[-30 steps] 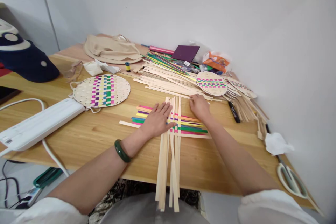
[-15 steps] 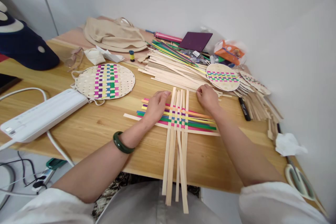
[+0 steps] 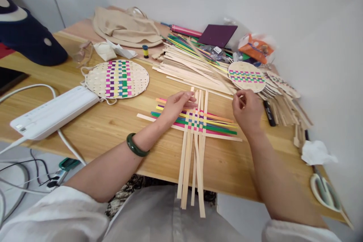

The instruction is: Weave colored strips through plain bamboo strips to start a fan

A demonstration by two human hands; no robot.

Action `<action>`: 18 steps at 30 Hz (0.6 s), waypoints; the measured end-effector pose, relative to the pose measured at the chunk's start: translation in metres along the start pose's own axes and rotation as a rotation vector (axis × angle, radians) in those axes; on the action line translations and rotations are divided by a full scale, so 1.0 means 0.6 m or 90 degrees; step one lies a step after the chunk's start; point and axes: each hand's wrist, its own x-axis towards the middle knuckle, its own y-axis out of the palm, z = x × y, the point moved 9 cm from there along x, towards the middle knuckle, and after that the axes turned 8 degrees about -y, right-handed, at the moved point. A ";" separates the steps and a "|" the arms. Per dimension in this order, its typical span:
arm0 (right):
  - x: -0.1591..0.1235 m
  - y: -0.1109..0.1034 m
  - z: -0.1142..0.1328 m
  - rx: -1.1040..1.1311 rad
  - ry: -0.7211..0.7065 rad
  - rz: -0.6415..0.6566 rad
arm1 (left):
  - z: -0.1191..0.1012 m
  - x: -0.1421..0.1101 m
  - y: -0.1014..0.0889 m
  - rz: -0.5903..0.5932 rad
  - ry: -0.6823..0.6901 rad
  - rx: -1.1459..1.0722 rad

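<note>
A partly woven mat (image 3: 195, 121) lies in front of me, with coloured strips running crosswise through pale lengthwise strips. The loose pale ends hang past the table's front edge. Over the mat's upper left part is my left hand (image 3: 177, 107), its fingers stretched out and holding nothing. To the right of the mat, my right hand (image 3: 247, 111) is closed in a pinch on the near end of a pale wooden strip (image 3: 211, 64). That strip slants up and away across the pile of pale strips (image 3: 184, 70) behind the mat.
A round woven piece (image 3: 117, 79) lies left, near a white power strip (image 3: 56, 111). Another woven round (image 3: 246, 76) rests by the pile. On the right are a black marker (image 3: 269, 113), crumpled tissue (image 3: 317, 153) and scissors (image 3: 324, 193). A yellow thread spool (image 3: 145, 51) stands behind.
My left hand has lifted from lying flat on the mat. My right hand has moved right and back from the pile's edge, and a pale strip is now raised in its fingers.
</note>
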 end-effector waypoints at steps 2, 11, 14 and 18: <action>-0.014 -0.003 0.046 0.014 -0.095 0.002 | 0.011 -0.003 0.020 0.071 -0.065 -0.072; -0.053 -0.003 0.135 -0.007 -0.265 -0.090 | 0.021 0.002 0.010 0.050 -0.125 -0.173; -0.055 -0.002 0.128 0.014 -0.243 -0.078 | 0.021 0.000 0.010 0.036 -0.134 -0.160; -0.058 -0.008 0.126 0.038 -0.249 -0.092 | 0.025 -0.003 0.021 0.078 -0.148 -0.134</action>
